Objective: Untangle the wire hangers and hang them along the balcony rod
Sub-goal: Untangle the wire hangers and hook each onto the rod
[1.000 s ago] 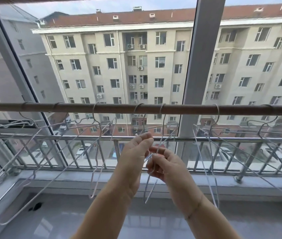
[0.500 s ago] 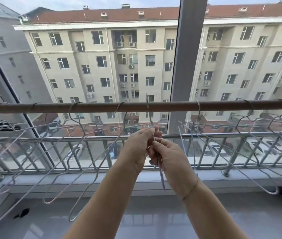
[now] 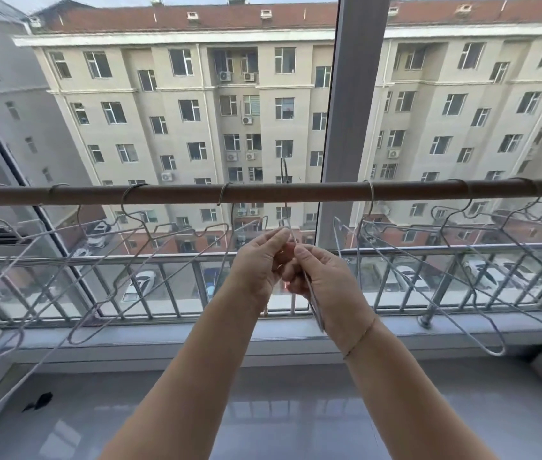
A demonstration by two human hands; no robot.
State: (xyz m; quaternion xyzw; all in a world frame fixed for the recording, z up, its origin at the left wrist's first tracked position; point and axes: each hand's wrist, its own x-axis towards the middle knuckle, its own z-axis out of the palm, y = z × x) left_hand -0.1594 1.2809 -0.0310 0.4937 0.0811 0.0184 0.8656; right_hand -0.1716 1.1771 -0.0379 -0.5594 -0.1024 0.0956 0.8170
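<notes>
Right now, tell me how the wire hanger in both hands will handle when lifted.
Probably light: the wire hanger is thin, pinched by the left hand and right hand. Likely springy, not floppy: it holds its shape. May swing or snag, like the hung hangers tilted along the rod.

Both bare forearms are stretched forward and upward, converging at the centre. The left grip point(image 3: 259, 260) and the right grip point(image 3: 324, 282) are held close together, knuckles touching, with fingers curled and backs turned to the camera. A thin wire hanger point(image 3: 317, 313) is pinched at the left fingertips point(image 3: 281, 234) and clasped in the right grip, slanting down along its inner edge toward the wrist.
</notes>
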